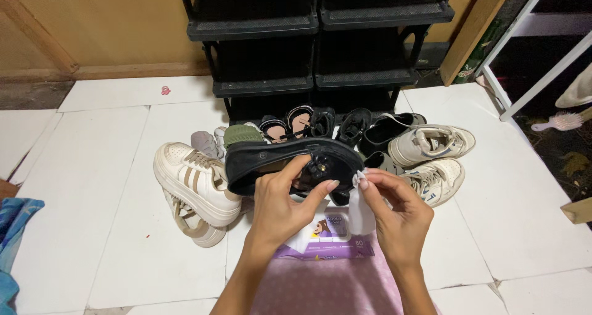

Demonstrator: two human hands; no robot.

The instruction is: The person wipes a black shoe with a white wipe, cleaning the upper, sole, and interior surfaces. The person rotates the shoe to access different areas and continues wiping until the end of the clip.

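White floor tiles (111,185) fill the frame, shoes piled before a black rack (314,37) at top centre. Mid-frame, left hand (280,207) grips a black shoe (290,161); right hand (394,213) pinches a wipe (359,210) beside it, above the purple pack (330,238)

A home entryway: black shoe rack (314,37), shoes (425,145) on white tiles (111,167).

Black tiered shoe rack (317,28) against the wall. Row of dark sandals and shoes (320,124) at its foot. Cream platform sneakers (194,185) on the left; beige low sneakers (431,145) on the right. White floor tiles (92,185). White brush (558,122) at far right; blue cloth (15,229) at left edge.
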